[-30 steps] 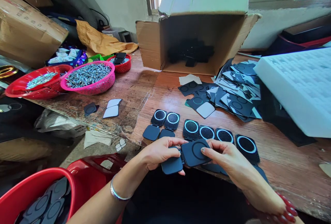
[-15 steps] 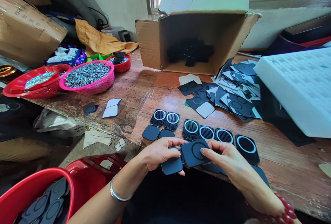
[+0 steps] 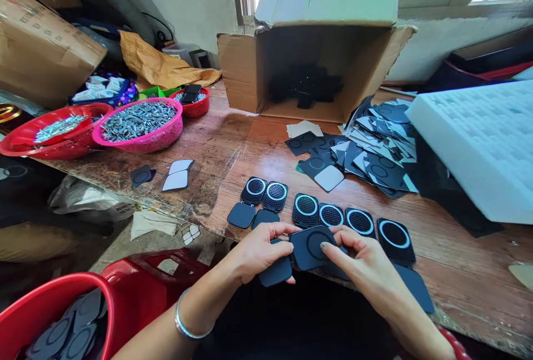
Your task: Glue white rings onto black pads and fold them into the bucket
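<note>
Both hands hold a hinged black two-panel piece (image 3: pixel 308 250) just off the front edge of the table. Its larger square panel faces up and bears a dark ring; the smaller panel is plain. My left hand (image 3: pixel 266 250) is closed about the hinge and the plain panel, thumb on top. At the right edge, my right hand (image 3: pixel 353 250) pinches the ringed panel, its thumb pressing on the face beside the ring. Behind the hands lie several similar hinged pieces opened flat, their gridded panels with pale rings (image 3: pixel 360 222) showing. My forearms and the held piece partly hide some of them.
An open cardboard box (image 3: pixel 237 74) with dark parts stands at the back. Ringed black and white sheets (image 3: pixel 377 146) are heaped right of centre, beside a white foam block (image 3: pixel 470 143). Baskets of metal parts (image 3: pixel 139 121) sit left. Below, a red bucket (image 3: pixel 110 304) holds ringed pieces.
Little differs. Both hands stay on the hinged piece, and my right thumb has shifted slightly left over its face. The whole view has moved a little.
</note>
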The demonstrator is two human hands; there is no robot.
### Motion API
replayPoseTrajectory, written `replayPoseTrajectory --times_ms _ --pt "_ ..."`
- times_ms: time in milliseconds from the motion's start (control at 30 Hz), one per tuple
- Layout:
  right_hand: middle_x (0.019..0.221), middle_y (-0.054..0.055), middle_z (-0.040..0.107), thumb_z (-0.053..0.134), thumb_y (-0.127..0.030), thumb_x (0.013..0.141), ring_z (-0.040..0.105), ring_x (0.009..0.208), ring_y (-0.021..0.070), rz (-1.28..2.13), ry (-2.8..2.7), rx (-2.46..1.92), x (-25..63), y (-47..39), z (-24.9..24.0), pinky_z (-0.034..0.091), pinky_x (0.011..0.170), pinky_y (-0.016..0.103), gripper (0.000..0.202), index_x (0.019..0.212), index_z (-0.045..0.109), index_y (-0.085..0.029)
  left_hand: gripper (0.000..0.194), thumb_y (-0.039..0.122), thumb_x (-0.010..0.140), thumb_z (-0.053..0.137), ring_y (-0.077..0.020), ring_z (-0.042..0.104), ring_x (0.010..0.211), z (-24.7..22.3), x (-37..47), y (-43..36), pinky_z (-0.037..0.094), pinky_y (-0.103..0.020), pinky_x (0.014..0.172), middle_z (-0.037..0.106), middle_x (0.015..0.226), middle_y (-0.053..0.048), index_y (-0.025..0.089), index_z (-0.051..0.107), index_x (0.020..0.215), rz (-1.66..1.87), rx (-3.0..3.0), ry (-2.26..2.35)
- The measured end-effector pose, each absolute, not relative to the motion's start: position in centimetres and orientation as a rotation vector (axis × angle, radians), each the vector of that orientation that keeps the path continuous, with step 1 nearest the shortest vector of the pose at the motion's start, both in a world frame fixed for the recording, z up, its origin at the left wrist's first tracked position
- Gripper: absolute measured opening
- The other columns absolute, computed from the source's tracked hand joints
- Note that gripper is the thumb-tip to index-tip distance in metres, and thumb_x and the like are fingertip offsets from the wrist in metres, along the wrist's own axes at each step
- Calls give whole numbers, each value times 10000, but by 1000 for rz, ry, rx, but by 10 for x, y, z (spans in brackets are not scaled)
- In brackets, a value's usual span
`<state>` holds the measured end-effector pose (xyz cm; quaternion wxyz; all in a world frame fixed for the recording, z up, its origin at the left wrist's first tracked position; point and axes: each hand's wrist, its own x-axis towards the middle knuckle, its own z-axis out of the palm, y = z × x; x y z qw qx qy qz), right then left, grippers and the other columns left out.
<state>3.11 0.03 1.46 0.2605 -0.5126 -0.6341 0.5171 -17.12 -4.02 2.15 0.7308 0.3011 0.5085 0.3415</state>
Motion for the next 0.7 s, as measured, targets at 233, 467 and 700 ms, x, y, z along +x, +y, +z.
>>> replayPoseTrajectory --times_ms 233,467,700 --pt "1051 117 622 603 -471 773 605 916 255 1161 -1779 -1464 30 -11 10 471 708 324 309 605 641 -214 393 183 739 605 -144 642 632 24 -165 -42 602 -288 536 666 859 -45 172 690 1123 764 765 1217" --pt "1020 109 629 562 -415 823 607 938 261 873 -1919 -1443 30 -14 8 439 806 373 286 619 614 -222 420 176 753 572 -146 641 646 24 -162 -44 610 -292 549 665 873 -52 163 674 1160 742 798 1251" --pt "977 95 607 549 -359 857 579 909 245 656 -1989 -1396 30 -19 4 437 776 365 257 636 533 -228 430 172 739 573 -127 637 624 24 -160 -46 600 -261 514 685 933 -66 160 675 1156 765 792 1235"
